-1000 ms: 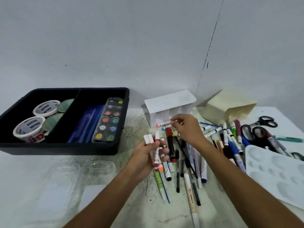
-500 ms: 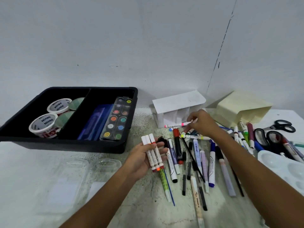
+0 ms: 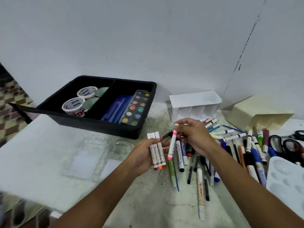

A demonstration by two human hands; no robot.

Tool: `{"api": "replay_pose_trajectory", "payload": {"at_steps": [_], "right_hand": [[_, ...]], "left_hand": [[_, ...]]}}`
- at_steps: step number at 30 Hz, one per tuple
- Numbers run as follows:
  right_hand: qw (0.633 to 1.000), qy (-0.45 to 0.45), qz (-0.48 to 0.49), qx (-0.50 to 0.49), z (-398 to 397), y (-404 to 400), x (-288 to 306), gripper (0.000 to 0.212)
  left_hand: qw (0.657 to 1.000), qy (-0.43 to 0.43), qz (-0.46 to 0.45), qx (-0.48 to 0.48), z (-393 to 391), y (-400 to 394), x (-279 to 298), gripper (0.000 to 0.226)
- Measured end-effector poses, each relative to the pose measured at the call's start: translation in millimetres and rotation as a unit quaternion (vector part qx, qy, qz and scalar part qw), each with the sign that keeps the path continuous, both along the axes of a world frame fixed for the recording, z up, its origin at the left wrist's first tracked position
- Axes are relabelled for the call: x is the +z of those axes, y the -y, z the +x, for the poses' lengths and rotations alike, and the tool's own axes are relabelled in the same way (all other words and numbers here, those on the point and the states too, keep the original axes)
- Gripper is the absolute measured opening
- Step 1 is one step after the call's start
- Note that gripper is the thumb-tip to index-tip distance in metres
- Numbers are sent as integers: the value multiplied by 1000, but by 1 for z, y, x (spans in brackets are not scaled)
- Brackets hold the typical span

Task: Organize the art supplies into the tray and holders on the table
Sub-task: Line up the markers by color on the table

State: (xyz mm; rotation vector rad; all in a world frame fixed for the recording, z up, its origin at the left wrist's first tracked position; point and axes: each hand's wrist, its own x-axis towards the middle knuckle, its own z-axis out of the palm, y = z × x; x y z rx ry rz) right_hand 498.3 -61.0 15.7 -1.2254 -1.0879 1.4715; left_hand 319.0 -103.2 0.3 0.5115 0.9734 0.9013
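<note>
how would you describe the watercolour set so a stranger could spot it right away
Find the black tray at the table's back left. In its right compartment, against the right wall, lies the watercolour set. Unlike the plain blue case beside it, it shows two rows of round colour pans under a clear lid.

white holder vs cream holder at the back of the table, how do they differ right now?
The white holder shows dividers splitting it into compartments; the cream holder shows none. The white holder is boxy with its opening toward the camera; the cream holder's faces the pens at right. Both lie tipped on their sides and look empty.
</note>
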Motion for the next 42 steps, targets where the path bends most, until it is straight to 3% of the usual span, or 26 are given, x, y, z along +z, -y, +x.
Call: {"api": "replay_pose_trajectory", "payload": {"at_steps": [7, 12, 18, 26, 35, 38, 42], "right_hand": [[996, 11, -16, 83, -54, 11, -9, 8], [993, 45, -10, 108, -98, 20, -18, 8], [994, 71, -38, 68, -127, 25, -25, 8], [993, 112, -45, 16, -151, 32, -25, 8], [970, 241, -6, 8, -168, 41, -35, 18], [931, 363, 47, 18, -169, 44, -41, 12], [883, 460, 69, 63, -166, 51, -37, 45]], "left_hand": [[998, -8, 9, 63, -60, 31, 3, 22], [994, -76, 42, 65, -108, 39, -5, 27], [977, -179, 115, -25, -147, 39, -15, 45], [969, -171, 153, -92, -173, 34, -31, 59], [975, -128, 157, -95, -180, 32, -42, 56], [975, -122, 161, -92, -181, 34, -44, 55], [975, -117, 168, -89, -182, 35, -46, 56]]}}
